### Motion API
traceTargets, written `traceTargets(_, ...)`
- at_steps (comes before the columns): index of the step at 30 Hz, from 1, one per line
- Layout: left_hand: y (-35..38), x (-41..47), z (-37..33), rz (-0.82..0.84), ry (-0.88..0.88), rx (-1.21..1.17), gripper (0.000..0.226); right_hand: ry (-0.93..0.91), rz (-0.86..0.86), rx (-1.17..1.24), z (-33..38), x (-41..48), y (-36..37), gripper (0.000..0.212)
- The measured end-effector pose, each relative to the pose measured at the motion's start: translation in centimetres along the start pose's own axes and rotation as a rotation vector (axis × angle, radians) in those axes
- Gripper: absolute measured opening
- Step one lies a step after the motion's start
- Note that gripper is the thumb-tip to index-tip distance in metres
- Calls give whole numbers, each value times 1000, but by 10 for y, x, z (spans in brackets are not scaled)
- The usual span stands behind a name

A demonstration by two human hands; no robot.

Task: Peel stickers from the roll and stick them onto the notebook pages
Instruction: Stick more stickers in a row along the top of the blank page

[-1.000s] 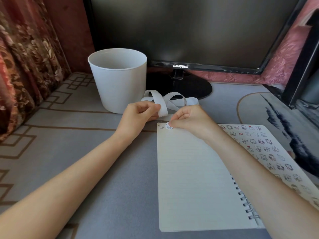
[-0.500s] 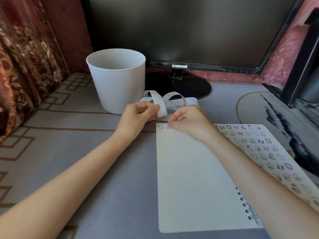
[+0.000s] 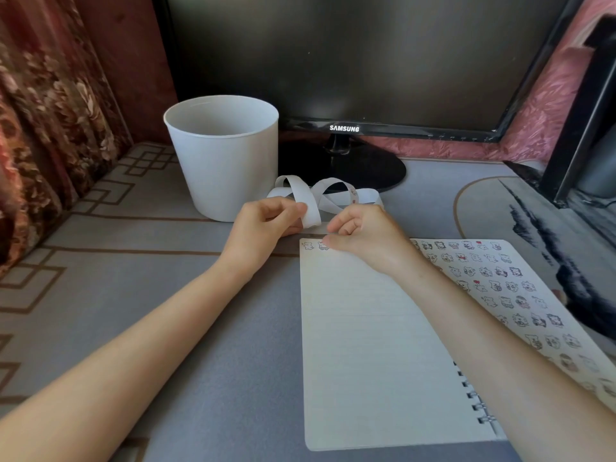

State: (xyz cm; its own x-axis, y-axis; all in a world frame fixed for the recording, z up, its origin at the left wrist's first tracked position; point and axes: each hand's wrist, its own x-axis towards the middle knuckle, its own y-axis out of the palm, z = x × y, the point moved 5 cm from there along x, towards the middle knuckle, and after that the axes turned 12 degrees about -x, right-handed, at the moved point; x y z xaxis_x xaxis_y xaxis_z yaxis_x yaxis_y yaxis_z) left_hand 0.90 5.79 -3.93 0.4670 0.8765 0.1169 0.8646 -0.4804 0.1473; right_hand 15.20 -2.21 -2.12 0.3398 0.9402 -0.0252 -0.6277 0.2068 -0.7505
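Observation:
An open spiral notebook (image 3: pixel 366 345) lies on the desk. Its right page (image 3: pixel 500 281) is covered with several small cartoon stickers. On the lined left page, one sticker (image 3: pixel 307 245) sits in the top corner and a second sticker (image 3: pixel 322 245) lies flat beside it. My right hand (image 3: pixel 363 238) has curled fingers and presses a fingertip at the edge of that second sticker. My left hand (image 3: pixel 263 225) pinches the white sticker strip (image 3: pixel 306 198), which loops loosely behind both hands.
A white bucket (image 3: pixel 226 161) stands just behind my left hand. A black monitor (image 3: pixel 343 61) on a round base (image 3: pixel 350 168) fills the back. Patterned curtain (image 3: pixel 40 128) hangs at left. A dark object (image 3: pixel 583 145) stands at far right.
My right hand brought the second sticker down onto the top of the left page and now presses it flat. My left hand keeps its pinch on the strip.

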Motion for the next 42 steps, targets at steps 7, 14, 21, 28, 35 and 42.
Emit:
traceTargets(7,0,0,0,-6,-1,-4,23,-29,-10,-25,0,0,-1,5)
traceTargets(14,3,-3,-5,11,30,-20,25,-48,22,-31,1,1,1,7)
traceTargets(21,5,-6,-13,27,84,-69,24,-56,-72,36,-1,3,-2,5)
traceTargets(28,6,-7,-20,20,134,-115,22,-290,-196,195,22,-6,-11,15)
traceTargets(35,10,-9,-20,67,107,-117,25,-328,-313,263,21,-6,-19,13)
traceTargets(42,12,-11,-19,86,124,-57,16,-331,-310,193,22,-6,-17,10)
